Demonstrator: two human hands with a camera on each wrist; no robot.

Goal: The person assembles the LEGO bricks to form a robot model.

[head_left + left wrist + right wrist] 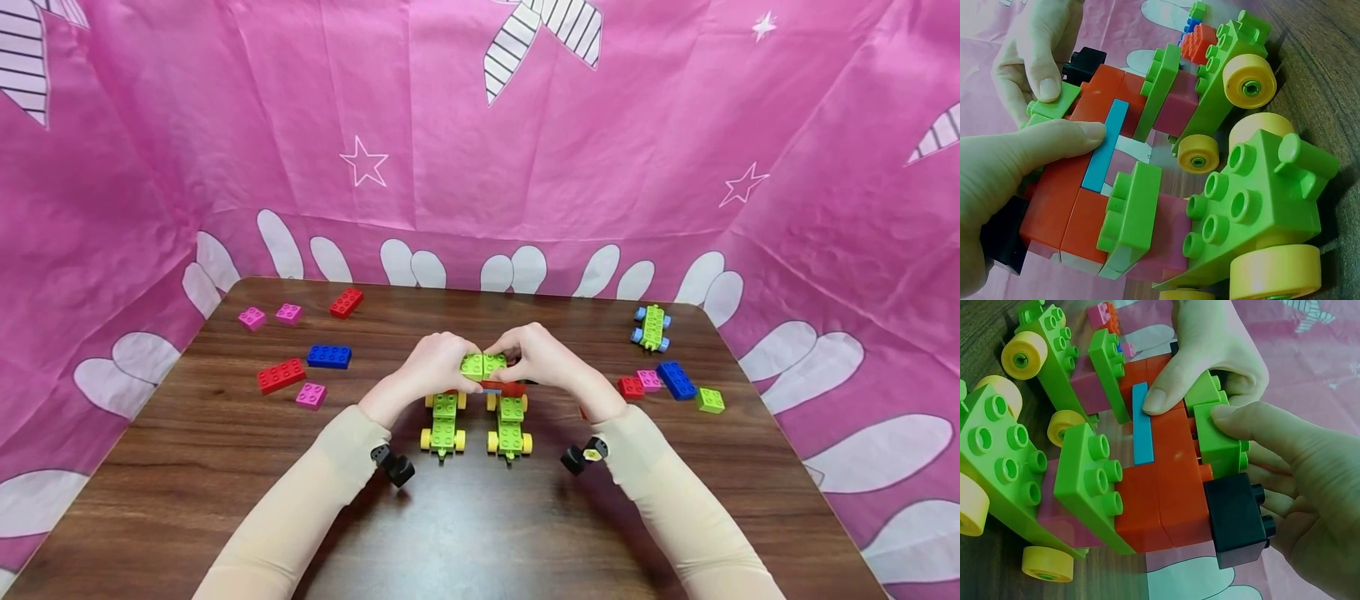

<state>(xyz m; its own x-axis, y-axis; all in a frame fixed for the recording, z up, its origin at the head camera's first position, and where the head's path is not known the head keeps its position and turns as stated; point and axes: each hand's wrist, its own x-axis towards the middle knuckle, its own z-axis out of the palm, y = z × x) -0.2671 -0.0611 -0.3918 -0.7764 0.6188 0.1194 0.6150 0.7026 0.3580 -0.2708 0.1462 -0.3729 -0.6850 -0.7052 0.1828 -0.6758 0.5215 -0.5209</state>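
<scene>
Two green wheeled bases with yellow wheels, the left base (443, 429) and the right base (510, 433), stand side by side. Each carries a pink brick and a green brick, with red bricks (1175, 478) above. A thin light-blue piece (1142, 425) spans the red bricks of both sides. My left hand (435, 360) grips the upper build, its thumb against a red brick beside the blue piece. My right hand (534, 360) pinches a green brick (1217, 440) at the top. A black brick (1238, 515) juts out near the right fingers. Some fingers are hidden behind the bricks.
Loose pink, red and blue bricks, including a blue brick (328, 357), lie on the left of the wooden table (465, 525). On the right are a blue brick (677, 380), a green brick (710, 400) and a blue-wheeled green base (652, 327). Pink cloth surrounds the table.
</scene>
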